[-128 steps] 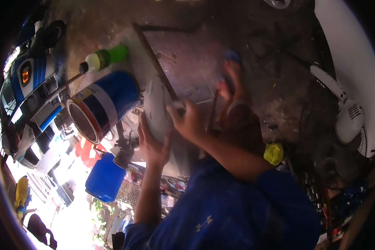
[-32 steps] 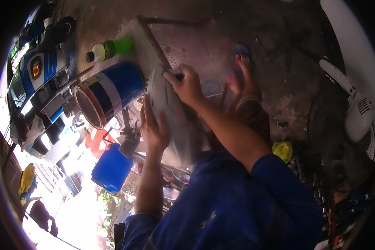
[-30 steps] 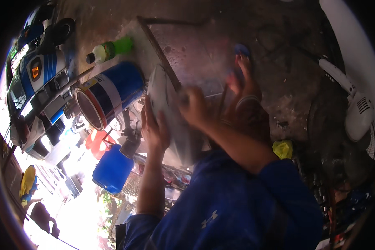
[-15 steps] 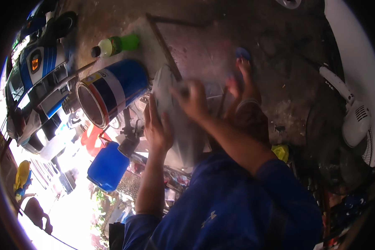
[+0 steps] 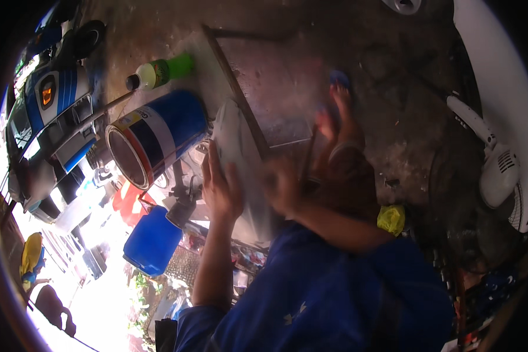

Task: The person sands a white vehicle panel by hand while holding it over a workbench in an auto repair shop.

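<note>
A long, grey, tapered panel (image 5: 244,155) stands slanting in front of my body, its narrow end pointing away. Along its left side rests my left hand (image 5: 222,190), fingers stretched out and thumb apart over the surface, holding it steady. Over the panel's right side, nearer to my body, is my right hand (image 5: 283,186). Motion smears its fingers, so whether anything is in them cannot be made out. Left of the panel lies a large blue and white paint can (image 5: 173,126), its round end toward the left.
A green-and-pale bottle (image 5: 161,71) lies beyond the can, and a blue jerrycan (image 5: 153,240) is nearer on the left. A framed board (image 5: 270,88) lies on the floor ahead. At right are a white handled part (image 5: 498,170) and a yellow bundle (image 5: 391,219).
My right hand has come back toward my body along the panel, from near its middle to its nearer part. The left hand keeps its place on the panel. The view has shifted slightly.
</note>
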The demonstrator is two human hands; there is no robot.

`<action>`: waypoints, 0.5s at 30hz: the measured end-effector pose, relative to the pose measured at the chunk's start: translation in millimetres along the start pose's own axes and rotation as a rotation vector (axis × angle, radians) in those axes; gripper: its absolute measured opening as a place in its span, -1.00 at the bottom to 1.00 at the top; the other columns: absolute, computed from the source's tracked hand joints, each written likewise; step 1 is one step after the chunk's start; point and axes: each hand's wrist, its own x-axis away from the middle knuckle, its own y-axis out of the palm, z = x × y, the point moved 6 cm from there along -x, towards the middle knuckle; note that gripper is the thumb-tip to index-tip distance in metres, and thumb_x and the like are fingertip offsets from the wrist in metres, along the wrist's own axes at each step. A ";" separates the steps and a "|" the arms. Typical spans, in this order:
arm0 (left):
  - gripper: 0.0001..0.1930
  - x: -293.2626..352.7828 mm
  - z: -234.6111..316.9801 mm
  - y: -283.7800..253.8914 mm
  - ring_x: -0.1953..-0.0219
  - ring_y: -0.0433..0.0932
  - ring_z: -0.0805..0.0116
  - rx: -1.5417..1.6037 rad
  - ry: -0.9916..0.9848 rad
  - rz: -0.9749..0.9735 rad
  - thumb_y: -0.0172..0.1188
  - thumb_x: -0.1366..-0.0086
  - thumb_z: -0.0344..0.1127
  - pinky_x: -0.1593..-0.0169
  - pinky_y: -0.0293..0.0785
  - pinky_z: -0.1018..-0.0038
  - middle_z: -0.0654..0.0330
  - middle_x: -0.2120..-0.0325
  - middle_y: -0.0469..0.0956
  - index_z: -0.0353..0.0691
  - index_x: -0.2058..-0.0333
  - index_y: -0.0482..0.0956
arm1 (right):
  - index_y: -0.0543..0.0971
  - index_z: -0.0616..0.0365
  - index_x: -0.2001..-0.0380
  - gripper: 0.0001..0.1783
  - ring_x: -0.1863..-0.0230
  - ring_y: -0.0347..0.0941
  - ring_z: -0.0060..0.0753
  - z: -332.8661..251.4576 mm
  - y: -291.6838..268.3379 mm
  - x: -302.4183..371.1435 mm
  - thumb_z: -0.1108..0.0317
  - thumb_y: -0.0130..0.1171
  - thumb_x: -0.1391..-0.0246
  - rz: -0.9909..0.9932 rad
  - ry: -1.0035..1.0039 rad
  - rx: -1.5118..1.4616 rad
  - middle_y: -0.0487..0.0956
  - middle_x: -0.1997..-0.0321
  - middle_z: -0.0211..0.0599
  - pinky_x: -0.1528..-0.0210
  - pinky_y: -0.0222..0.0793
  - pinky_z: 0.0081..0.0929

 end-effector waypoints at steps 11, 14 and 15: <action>-0.35 0.2 -3.5 -0.2 -0.20 0.55 -0.28 -0.012 0.002 -0.004 0.02 -0.52 -0.11 -0.16 0.58 0.03 -0.21 -0.31 0.39 -0.21 -0.49 0.20 | 0.64 0.09 0.22 -0.69 0.10 0.55 0.08 -1.6 0.9 6.9 0.31 0.54 0.01 -0.231 0.051 -0.066 0.62 0.14 -0.12 -0.06 0.34 -0.05; -0.35 -1.5 7.6 7.0 -0.20 0.56 -0.27 -0.015 0.066 0.001 0.00 -0.53 -0.09 -0.15 0.58 0.03 -0.22 -0.31 0.39 -0.21 -0.50 0.19 | 0.62 0.08 0.26 -0.69 0.10 0.55 0.08 28.5 21.9 -48.3 0.28 0.54 0.02 -0.020 0.111 -0.021 0.64 0.16 -0.20 -0.06 0.33 0.00; -0.35 -3.4 5.3 5.1 -0.20 0.56 -0.28 -0.006 0.063 0.002 0.00 -0.53 -0.09 -0.15 0.58 0.04 -0.22 -0.31 0.39 -0.22 -0.50 0.19 | 0.61 0.07 0.28 -0.69 0.12 0.55 0.07 34.2 32.2 -69.1 0.26 0.54 0.01 -0.058 0.184 -0.108 0.63 0.19 -0.22 -0.04 0.32 0.01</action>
